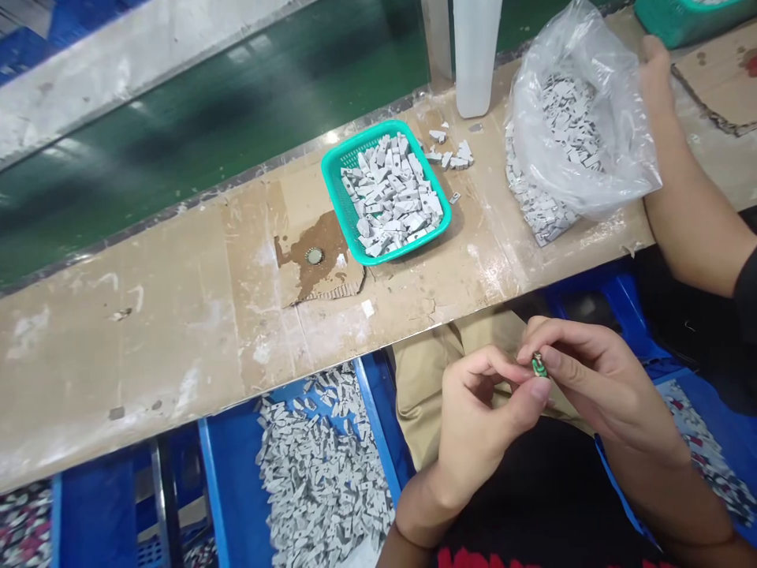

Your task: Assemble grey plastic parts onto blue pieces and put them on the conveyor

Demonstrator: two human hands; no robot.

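My left hand and my right hand meet above my lap, fingertips almost touching. Between the pinched thumbs and forefingers is a tiny green piece with dark and pale markings; its kind is too small to make out. Both hands appear to grip it, and the fingers cover part of it. On the bench beyond sits a green plastic basket holding many small grey-white pieces. A few similar loose pieces lie beside the basket.
A metal bottle cap rests on wet-stained cardboard. At right, another person's arm is beside a clear plastic bag of grey pieces. Below the bench edge stands a blue tray of grey pieces.
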